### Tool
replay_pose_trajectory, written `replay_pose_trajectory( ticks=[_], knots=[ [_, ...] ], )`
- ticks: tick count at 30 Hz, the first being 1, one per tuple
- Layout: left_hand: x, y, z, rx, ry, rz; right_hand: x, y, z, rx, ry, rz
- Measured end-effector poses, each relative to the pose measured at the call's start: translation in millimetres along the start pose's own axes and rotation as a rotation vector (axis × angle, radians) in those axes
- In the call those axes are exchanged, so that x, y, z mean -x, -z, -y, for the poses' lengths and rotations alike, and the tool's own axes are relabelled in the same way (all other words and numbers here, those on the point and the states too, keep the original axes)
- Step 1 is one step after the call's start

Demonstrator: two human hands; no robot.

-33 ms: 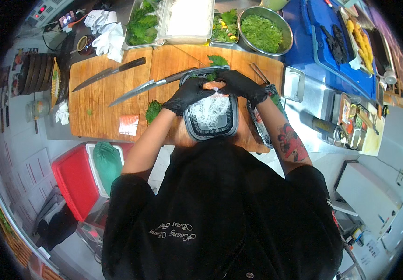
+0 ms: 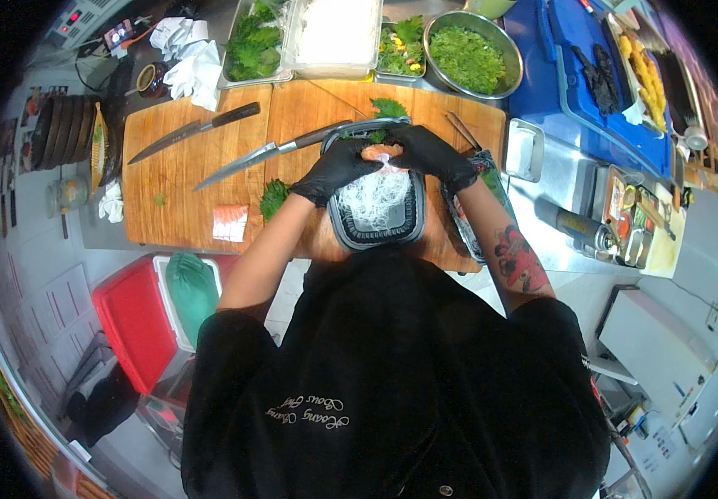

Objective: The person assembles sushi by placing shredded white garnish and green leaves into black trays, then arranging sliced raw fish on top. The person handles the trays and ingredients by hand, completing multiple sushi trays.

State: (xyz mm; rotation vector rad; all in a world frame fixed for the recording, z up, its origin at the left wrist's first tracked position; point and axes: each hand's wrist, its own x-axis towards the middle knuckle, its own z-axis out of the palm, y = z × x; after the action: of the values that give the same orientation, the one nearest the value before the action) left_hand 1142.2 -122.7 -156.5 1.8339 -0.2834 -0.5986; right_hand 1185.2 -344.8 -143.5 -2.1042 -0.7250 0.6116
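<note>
A black plastic tray [image 2: 378, 241] stands on the wooden cutting board [image 2: 292, 237] in front of me, with fine white shreds [image 2: 369, 201] spread inside. At its far end, orange salmon slices [image 2: 382, 153] sit between my hands. My left hand [image 2: 338, 172], in a black glove, closes on them from the left. From the right, my gloved right hand [image 2: 432, 155] pinches the same slices. A green leaf [image 2: 377, 135] shows just beyond the fingers. Another jagged leaf [image 2: 274, 200] lies left of the tray, near a pale orange fish block [image 2: 230, 223].
Two long knives [image 2: 246, 161] [image 2: 182, 133] lie on the board's left half. Tweezers [image 2: 461, 130] and a second, filled black tray [image 2: 467, 229] are at right. Leaf containers [image 2: 256, 41] and a steel bowl of greens [image 2: 473, 54] line the back. A torch canister [image 2: 579, 224] lies right.
</note>
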Motion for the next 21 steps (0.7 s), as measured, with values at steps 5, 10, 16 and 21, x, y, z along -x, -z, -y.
replay_pose_trajectory(
  ticks=[5, 10, 16, 21],
  knots=[
    [6.2, -10.5, 21.4, -0.327, -0.105, -0.105, 28.9, -23.4, 10.9, -0.015, 0.009, -0.302],
    [10.4, -13.0, -12.0, -0.475, 0.056, -0.15, 44.3, -43.0, 11.2, 0.095, -0.076, -0.428],
    [5.1, -19.7, 12.8, -0.239, -0.055, -0.19, 44.1, -48.1, 10.4, 0.191, -0.159, -0.38],
    [1.8, -29.6, 15.9, 0.05, -0.186, -0.208, 46.1, -56.8, -0.2, -0.111, 0.028, -0.566]
  ],
)
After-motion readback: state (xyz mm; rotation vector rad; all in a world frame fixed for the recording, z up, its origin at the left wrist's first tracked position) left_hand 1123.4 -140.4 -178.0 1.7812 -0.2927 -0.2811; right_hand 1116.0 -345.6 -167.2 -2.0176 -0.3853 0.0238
